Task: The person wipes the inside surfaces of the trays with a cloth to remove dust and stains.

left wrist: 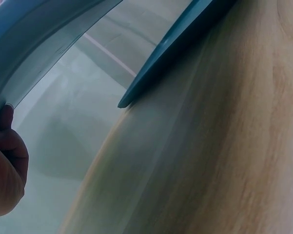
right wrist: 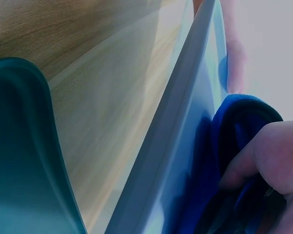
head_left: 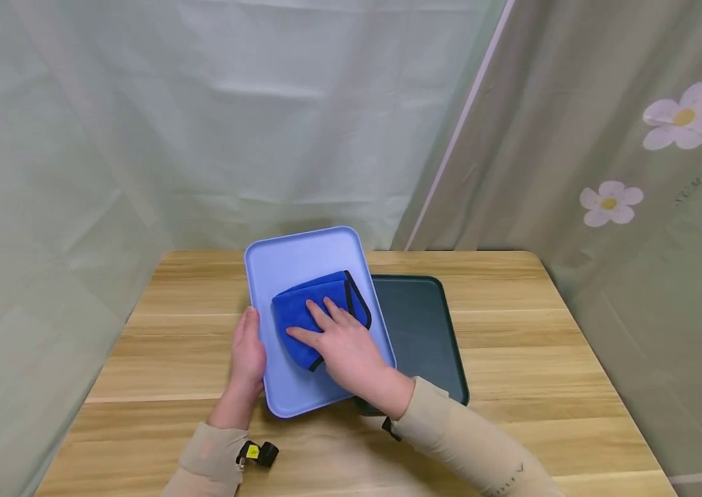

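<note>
While the left hand (head_left: 248, 355) grips the light blue tray (head_left: 307, 259) by its long left edge, the right hand (head_left: 351, 352) rests on the blue cloth (head_left: 297, 314) in the tray. The right hand's fingers are spread apart, and the ones we can see best press flat on the cloth. The left hand's fingers are close together and bent around the tray's edge, pinching it.

The cloth is folded, has a black border, and lies in the middle of the tray, nearer to its right edge at one corner. The light blue tray is tilted and held above the counter (head_left: 524, 373). From the head view, it covers the left part of the dark green tray (head_left: 422, 331), which lies on the counter, right of the middle.

The left wrist view shows the bottom of the light blue tray, which the head view hides, with a fingertip touching it. It also shows a gap between that tray and the counter. The right wrist view shows the side of the light blue tray and the loose folds of the cloth under a bent finger. Some of the cloth there is too dark to tell.
</note>
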A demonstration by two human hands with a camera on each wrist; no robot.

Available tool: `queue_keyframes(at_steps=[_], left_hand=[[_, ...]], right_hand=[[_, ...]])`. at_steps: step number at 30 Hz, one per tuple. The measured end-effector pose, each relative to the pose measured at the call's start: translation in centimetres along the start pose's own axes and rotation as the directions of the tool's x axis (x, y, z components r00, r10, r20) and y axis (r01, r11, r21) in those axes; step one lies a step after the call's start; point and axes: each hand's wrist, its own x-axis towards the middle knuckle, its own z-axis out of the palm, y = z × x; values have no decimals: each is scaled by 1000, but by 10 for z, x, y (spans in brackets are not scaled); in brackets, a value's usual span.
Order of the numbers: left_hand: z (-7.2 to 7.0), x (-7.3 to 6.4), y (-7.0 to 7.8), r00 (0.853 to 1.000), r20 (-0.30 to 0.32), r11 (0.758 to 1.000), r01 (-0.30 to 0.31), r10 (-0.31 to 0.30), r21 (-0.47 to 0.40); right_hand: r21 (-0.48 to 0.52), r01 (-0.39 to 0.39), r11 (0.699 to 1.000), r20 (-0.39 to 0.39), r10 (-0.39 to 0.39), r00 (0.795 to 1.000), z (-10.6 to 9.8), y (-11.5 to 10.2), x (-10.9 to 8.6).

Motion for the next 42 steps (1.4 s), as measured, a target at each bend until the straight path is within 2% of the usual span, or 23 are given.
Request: queue_keyframes(at_steps=[8, 13, 28, 35, 42], left_hand=[[-1, 0, -1, 999, -51, 1000, 1, -3, -26], [0, 0, 0, 998, -53, 1000, 26, -25, 8], [2, -1, 2, 996, -83, 999, 31, -27, 44], [2, 1, 2, 997, -78, 1000, 19, -19, -1], [3, 0, 1, 997, -79, 1000, 27, -27, 0]], right_hand=[[2, -45, 999, 1, 45, 999, -2, 1, 0], [8, -67, 998, 15, 67, 998, -3, 3, -1], [35, -54, 998, 15, 54, 998, -4, 5, -2], [33, -46, 998, -1, 46, 999, -4, 6, 0], [40, -49, 998, 2, 49, 999, -3, 6, -3]])
